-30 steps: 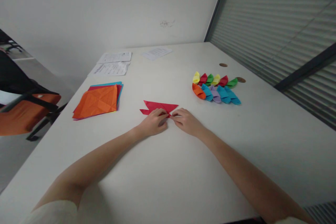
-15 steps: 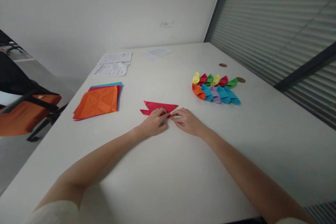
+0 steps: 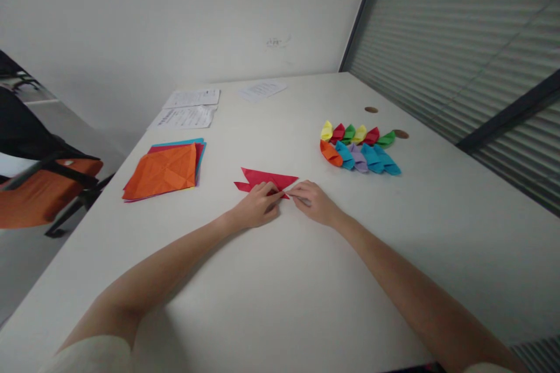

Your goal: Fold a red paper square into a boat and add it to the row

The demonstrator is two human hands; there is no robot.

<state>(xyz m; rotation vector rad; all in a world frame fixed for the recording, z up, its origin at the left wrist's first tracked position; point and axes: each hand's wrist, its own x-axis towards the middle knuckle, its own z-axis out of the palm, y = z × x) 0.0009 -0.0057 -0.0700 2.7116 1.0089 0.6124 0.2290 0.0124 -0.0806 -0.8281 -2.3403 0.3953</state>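
A folded sheet of red origami paper [image 3: 266, 177] lies on the white table in front of me, with pointed flaps sticking out to the left and a long tip to the right. My left hand [image 3: 258, 205] rests on its near edge, fingers curled and the index finger pressing near the right corner. Facing it, my right hand [image 3: 315, 203] has thumb and fingers pinched together at that same corner. The small bit between the two hands' fingertips is partly covered by them.
Left of my hands is a stack of coloured paper, an orange creased sheet [image 3: 164, 172] on top. Two rows of folded paper pieces [image 3: 361, 156] lie to the right. Printed sheets [image 3: 186, 118] are farther back. A chair [image 3: 48, 186] stands beyond the left edge; blinds [image 3: 464, 29] border the right.
My right fingertips have shifted slightly right, and a small red point now shows below them. My left hand stays almost in place on the paper.
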